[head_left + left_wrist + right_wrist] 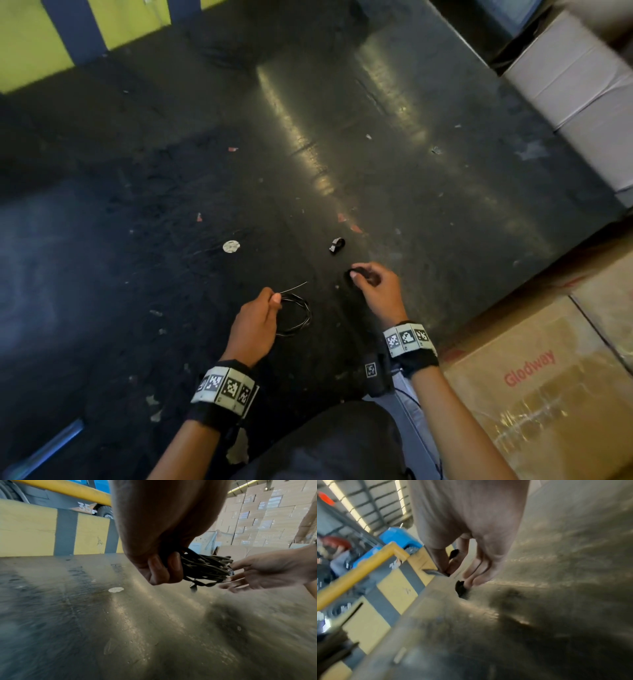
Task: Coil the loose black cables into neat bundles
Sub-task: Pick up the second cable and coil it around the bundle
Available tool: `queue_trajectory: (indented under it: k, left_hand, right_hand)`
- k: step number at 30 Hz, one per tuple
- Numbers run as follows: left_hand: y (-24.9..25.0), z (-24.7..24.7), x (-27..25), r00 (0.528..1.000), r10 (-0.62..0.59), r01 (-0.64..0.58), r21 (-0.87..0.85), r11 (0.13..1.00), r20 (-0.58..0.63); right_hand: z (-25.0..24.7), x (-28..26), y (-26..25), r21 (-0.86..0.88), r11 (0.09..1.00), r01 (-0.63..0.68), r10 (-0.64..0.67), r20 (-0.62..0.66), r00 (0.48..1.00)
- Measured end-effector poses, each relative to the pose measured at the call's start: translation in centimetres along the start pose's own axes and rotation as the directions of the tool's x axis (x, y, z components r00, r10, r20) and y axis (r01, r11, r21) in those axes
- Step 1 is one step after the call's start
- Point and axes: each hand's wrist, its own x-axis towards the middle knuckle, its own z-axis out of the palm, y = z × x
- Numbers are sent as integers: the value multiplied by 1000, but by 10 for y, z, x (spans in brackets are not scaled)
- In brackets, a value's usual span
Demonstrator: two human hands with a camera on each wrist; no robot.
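In the head view my left hand [272,298] grips a small coil of thin black cable [302,317] just above the dark floor; a loose cable end sticks out past the fingers. The left wrist view shows the same bundle [205,568] held in my curled left fingers [159,572]. To its right, my right hand [356,274] pinches a small black strap [350,273] between thumb and forefinger. The right wrist view is blurred, with a black piece [453,553] showing between my right fingers [471,577]. A second black strap [337,245] lies on the floor just beyond.
A white round disc [231,246] and paper scraps litter the dark floor [411,164]. Cardboard boxes [548,394] stand close on the right, pale boxes [575,85] farther back. A yellow and grey barrier [34,44] runs along the far left. My knee [325,442] is at the bottom.
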Motion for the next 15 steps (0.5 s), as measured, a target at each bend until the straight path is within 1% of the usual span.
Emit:
queue_trajectory:
  k: [1,3,5,8,10,13,15]
  left_hand:
    - [1,-1,-5,1000,6,-6,-19,1000,-23]
    - [3,-4,-16,997,19,-23,-51,998,-71]
    - [4,-6,-25,993,36,-43,-57,997,-109]
    - [5,-10,-41,987,57,-64,-44,997,-151]
    - [7,-13,-55,985,62,-65,-14,998,-159]
    - [10,-14,-75,983,93,-85,58,995,-158]
    - [11,-13,-85,981,124,-114,75,991,-152]
  right_hand:
    - [0,-4,-4,153,987,-54,50,30,998]
    - [-2,-14,-16,427,889,-164,122,124,985]
    - [-4,-24,-30,538,824,-179,112,154,982]
    - [-7,-39,-49,598,789,-142,56,160,986]
    - [-8,-50,-62,608,786,-109,6,169,986]
    - [-7,-68,-82,595,803,-48,-92,203,975]
    - [-5,-80,-95,539,842,22,-167,222,961]
